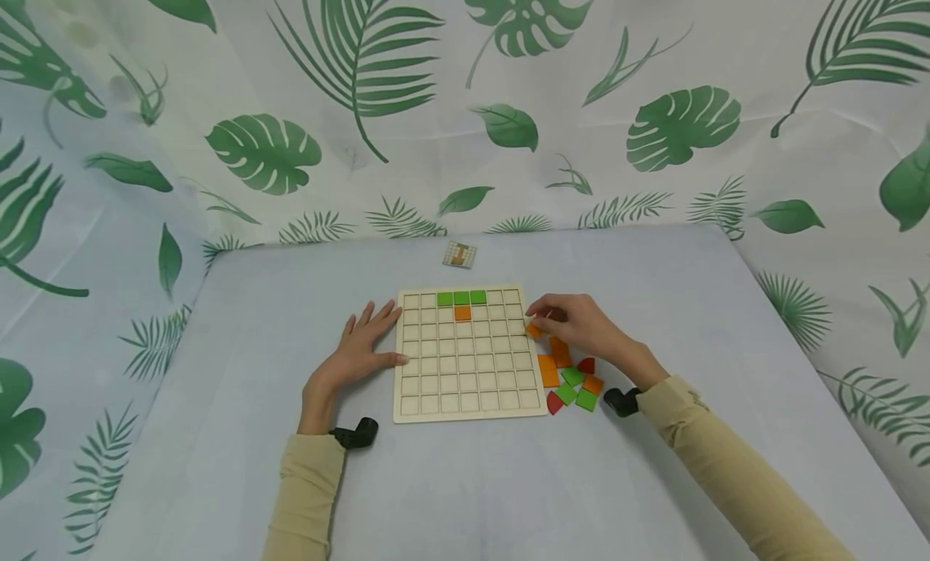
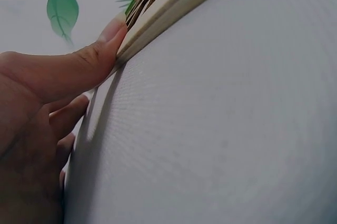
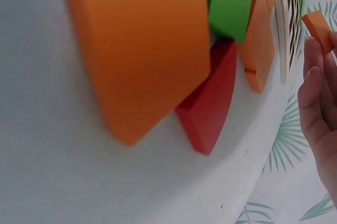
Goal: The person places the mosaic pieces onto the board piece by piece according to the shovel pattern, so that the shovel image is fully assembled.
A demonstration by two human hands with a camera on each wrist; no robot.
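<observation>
A pale wooden grid board (image 1: 467,383) lies in the middle of the table. Three green squares (image 1: 461,298) sit in its far row, with one orange square (image 1: 462,313) below the middle one. My left hand (image 1: 359,351) rests at the board's left edge, fingers spread; in the left wrist view the thumb (image 2: 89,66) touches the rim. My right hand (image 1: 581,323) pinches a small orange piece (image 3: 318,30) between thumb and fingers, over the board's right edge in the head view. Loose pieces lie just below that hand, among them an orange rectangle (image 1: 560,352) and a red quarter-round piece (image 3: 210,103).
Green, orange and red pieces cluster against the board's right side, such as a green square (image 1: 587,399) and an orange piece (image 3: 142,45). A small patterned card (image 1: 460,255) lies beyond the board. A leaf-print cloth (image 1: 508,182) hangs behind the table.
</observation>
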